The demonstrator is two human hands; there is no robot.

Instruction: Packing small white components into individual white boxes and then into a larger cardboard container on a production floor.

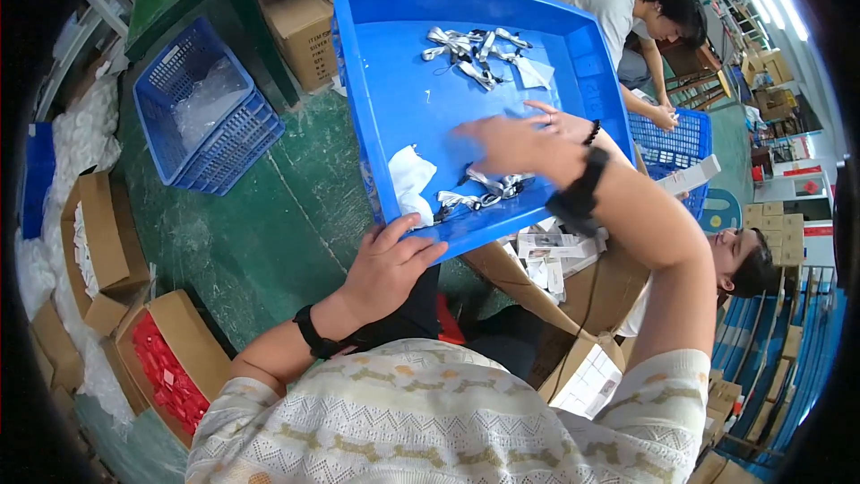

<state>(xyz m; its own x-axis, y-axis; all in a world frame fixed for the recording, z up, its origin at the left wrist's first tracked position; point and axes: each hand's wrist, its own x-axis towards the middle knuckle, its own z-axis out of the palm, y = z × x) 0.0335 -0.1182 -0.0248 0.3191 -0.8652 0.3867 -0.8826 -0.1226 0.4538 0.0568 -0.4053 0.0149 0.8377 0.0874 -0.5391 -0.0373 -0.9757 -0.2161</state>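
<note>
My left hand (390, 262) is closed over the near left corner of a blue plastic tray (475, 237), its fingers hooked on the rim. Over the tray's inside my right hand (506, 145) is smeared by motion; whether it holds anything does not show. Close beyond it, a hand with a ring and a black bead bracelet (591, 133) seems to be another person's, partly hidden by my forearm. Small grey-and-white straps with dark ends (475, 47) lie bunched at the tray's far side, and more straps (479, 197) lie near my right hand. White crumpled pieces (410, 172) rest by the left wall.
A blue crate (202, 116) with clear plastic bags stands on the green floor at left. Below it are cartons, one holding red packets (166, 372). A carton of white boxes (551, 260) sits under the tray. Two co-workers are at right, one by a blue basket (672, 139).
</note>
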